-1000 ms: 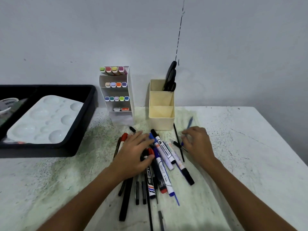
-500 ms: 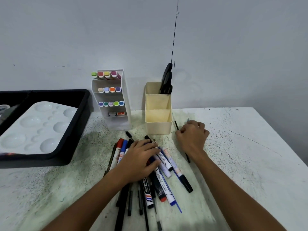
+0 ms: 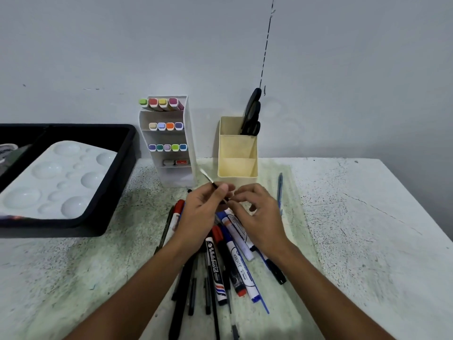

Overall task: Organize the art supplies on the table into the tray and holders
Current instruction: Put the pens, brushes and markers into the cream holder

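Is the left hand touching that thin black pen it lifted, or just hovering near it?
Touching. The head view shows the left hand pinching the thin black pen between thumb and fingers, above the marker pile.

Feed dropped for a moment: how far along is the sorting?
Done: colored markers fill the white rack, scissors stand in the cream holder. In hand: both hands hold one thin pen. Left: the marker pile and a blue pen.

Both hands, left [image 3: 201, 212] and right [image 3: 257, 212], pinch thin brush [image 3: 208, 178] above marker pile [image 3: 228, 261].
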`<state>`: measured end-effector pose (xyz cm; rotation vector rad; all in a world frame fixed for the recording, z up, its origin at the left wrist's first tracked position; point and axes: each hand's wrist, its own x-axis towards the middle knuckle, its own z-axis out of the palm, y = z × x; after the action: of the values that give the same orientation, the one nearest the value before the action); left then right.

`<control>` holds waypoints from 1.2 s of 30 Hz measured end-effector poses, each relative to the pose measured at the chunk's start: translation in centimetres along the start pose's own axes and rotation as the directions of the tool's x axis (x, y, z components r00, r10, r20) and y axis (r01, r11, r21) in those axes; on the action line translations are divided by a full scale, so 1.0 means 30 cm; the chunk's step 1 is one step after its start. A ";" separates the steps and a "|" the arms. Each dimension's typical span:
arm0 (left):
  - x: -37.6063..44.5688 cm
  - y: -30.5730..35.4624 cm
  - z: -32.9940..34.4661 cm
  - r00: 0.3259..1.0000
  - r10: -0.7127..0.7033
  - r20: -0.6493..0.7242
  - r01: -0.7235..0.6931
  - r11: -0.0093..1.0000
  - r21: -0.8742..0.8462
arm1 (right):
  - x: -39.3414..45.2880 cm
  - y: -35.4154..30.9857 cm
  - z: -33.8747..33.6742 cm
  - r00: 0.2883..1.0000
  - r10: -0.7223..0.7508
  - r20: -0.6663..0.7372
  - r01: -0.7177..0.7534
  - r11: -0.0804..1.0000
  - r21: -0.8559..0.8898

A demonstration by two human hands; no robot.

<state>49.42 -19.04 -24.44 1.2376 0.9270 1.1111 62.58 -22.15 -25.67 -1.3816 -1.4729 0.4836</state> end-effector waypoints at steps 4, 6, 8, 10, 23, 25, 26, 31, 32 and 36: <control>0.022 -0.016 -0.045 0.977 -0.128 -0.171 0.092 0.974 -0.206 | -0.026 0.051 -0.019 0.991 -0.004 0.130 0.027 0.984 -0.176; 0.031 -0.009 -0.074 0.965 -0.171 -0.197 0.114 0.956 -0.270 | -0.055 0.100 -0.044 0.982 -0.010 0.190 0.082 0.922 -0.377; 0.032 -0.002 -0.096 0.960 -0.191 -0.205 0.132 0.953 -0.271 | -0.078 0.147 -0.060 0.980 -0.046 0.193 0.132 0.878 -0.461; 0.029 -0.004 -0.107 0.956 -0.209 -0.206 0.151 0.952 -0.266 | -0.075 0.174 -0.065 0.987 -0.062 0.149 0.128 0.862 -0.490; -0.023 -0.040 -0.092 0.938 -0.346 -0.026 0.333 0.919 -0.213 | -0.046 0.185 -0.020 0.997 0.016 0.071 0.031 0.791 -0.612; -0.025 -0.039 -0.093 0.937 -0.347 -0.024 0.335 0.919 -0.209 | -0.047 0.173 -0.016 0.994 0.044 0.098 0.028 0.777 -0.629; -0.026 -0.037 -0.093 0.937 -0.347 -0.025 0.335 0.919 -0.206 | -0.046 0.168 -0.013 0.991 0.069 0.119 0.024 0.763 -0.645; -0.031 -0.029 -0.096 0.933 -0.359 -0.035 0.345 0.917 -0.201 | -0.033 0.127 -0.023 0.959 0.195 0.207 0.001 0.725 -0.689; -0.031 -0.029 -0.098 0.930 -0.365 -0.036 0.350 0.914 -0.205 | -0.032 0.120 -0.026 0.955 0.201 0.219 0.009 0.717 -0.697; -0.028 -0.026 -0.098 0.924 -0.380 -0.036 0.364 0.907 -0.213 | -0.035 0.104 -0.022 0.957 0.178 0.228 0.054 0.666 -0.744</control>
<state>46.49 -19.13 -25.62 0.8121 1.0305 0.9234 64.52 -22.51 -28.42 -2.0796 -1.9898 0.0908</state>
